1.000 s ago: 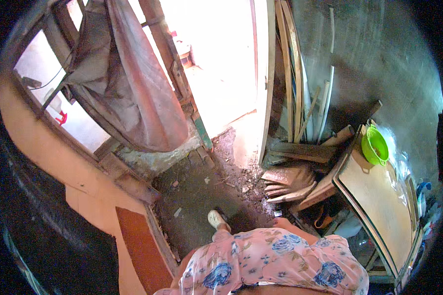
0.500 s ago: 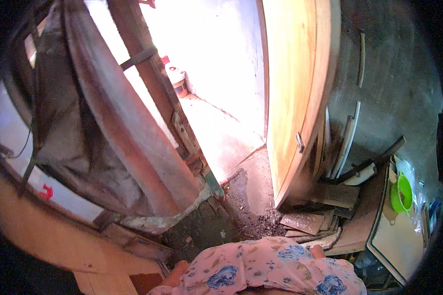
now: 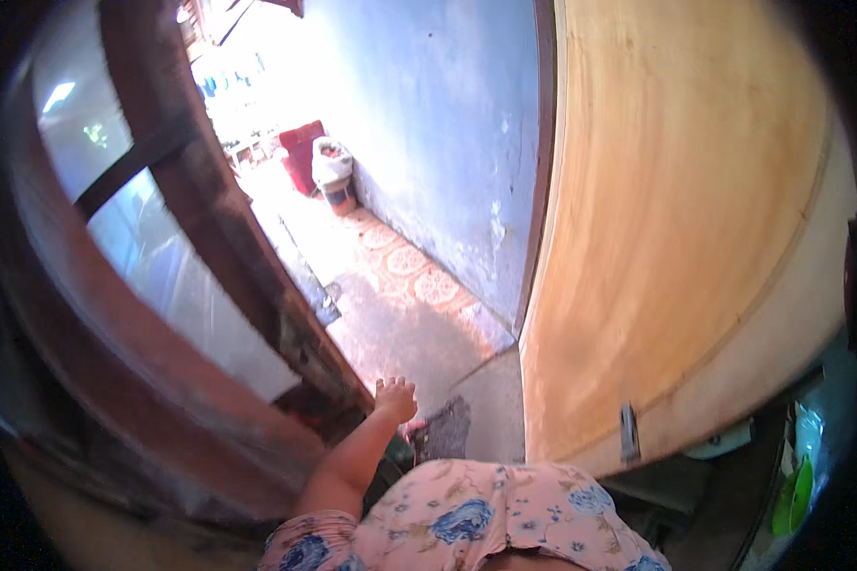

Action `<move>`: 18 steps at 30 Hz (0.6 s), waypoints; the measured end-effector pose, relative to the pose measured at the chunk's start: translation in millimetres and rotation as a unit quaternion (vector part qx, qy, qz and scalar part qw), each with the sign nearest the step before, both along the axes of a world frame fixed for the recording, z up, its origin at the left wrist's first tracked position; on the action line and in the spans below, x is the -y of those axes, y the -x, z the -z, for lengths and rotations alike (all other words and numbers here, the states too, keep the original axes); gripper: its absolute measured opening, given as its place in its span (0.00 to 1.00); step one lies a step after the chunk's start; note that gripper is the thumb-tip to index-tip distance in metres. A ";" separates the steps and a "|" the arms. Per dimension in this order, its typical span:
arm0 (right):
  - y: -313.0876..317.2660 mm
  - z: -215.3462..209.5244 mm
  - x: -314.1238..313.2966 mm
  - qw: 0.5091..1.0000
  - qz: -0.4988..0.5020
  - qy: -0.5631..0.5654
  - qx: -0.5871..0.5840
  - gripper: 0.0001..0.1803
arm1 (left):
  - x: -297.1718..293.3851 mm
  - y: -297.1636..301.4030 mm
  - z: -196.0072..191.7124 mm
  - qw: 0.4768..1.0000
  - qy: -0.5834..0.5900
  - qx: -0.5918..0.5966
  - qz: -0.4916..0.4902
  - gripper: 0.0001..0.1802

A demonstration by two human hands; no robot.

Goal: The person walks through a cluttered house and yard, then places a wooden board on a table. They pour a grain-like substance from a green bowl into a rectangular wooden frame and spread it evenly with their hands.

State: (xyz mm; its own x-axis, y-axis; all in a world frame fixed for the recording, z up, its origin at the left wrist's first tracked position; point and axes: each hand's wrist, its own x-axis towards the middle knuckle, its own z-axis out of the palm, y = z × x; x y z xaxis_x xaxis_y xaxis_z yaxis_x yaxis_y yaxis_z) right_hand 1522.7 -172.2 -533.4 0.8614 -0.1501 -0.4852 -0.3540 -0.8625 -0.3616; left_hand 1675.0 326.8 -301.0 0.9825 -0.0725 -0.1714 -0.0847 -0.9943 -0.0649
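1. My left hand [image 3: 396, 398] hangs loose and empty, fingers spread, beside the dark weathered wooden door frame [image 3: 257, 276].
2. I should steady myself on it, stepping past the tan plywood door [image 3: 676, 219].
3. My right hand is out of view.

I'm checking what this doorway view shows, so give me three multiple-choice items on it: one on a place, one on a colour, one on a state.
1. Where is the left hand?
A. beside the dark wooden door frame
B. on the green tub
C. on the blue wall

2. What colour is the wall outside?
A. yellow
B. blue
C. black

3. How does the pale wooden door stand?
A. shut
B. off its hinges on the floor
C. open

Answers:
1 A, the hand reaches forward by the frame's lower end.
2 B, the painted wall beyond the threshold is blue.
3 C, the tiled path shows through the opening.
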 end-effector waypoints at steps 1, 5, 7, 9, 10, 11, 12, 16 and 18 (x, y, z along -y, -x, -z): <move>-22.7 6.2 0.2 1.000 -0.002 0.006 -0.021 0.26 | -6.9 -31.6 -2.2 0.996 -0.073 -0.044 -0.009 0.27; -121.4 5.1 8.5 0.996 -0.046 0.039 -0.072 0.26 | -63.3 -139.0 67.0 0.944 -0.283 -0.154 -0.066 0.28; -187.6 6.4 12.1 0.996 -0.047 0.040 -0.063 0.26 | -63.7 -164.3 77.2 0.905 -0.324 -0.274 -0.043 0.27; -259.1 2.8 -1.7 0.998 -0.046 0.025 -0.040 0.26 | -72.4 -189.0 84.2 0.865 -0.314 -0.391 -0.032 0.26; -308.0 -2.4 -28.3 0.997 -0.069 0.003 -0.019 0.25 | -112.4 -196.1 129.8 0.802 -0.365 -0.469 -0.060 0.25; -357.5 -7.9 -62.8 0.995 -0.098 -0.020 0.002 0.25 | -153.3 -190.8 172.6 0.728 -0.406 -0.545 -0.094 0.25; -392.5 -10.8 -73.5 0.995 -0.100 -0.030 0.010 0.25 | -154.1 -201.7 193.5 0.716 -0.421 -0.555 -0.052 0.24; -512.4 -15.4 -128.8 0.989 -0.132 -0.060 0.015 0.25 | -166.8 -253.9 246.0 0.815 -0.228 -0.531 -0.049 0.24; -568.2 -7.6 -150.8 0.985 -0.161 -0.060 0.009 0.25 | -176.2 -296.8 256.8 0.851 -0.133 -0.504 -0.066 0.24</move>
State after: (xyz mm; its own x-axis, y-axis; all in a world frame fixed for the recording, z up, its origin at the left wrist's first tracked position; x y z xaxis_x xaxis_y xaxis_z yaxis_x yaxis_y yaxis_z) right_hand 2090.9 -21.4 -525.8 0.8636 0.1888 -0.4674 -0.0626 -0.8799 -0.4711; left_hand 1971.8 503.0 -557.8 0.3227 0.2003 -0.9251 -0.1186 -0.9611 -0.2495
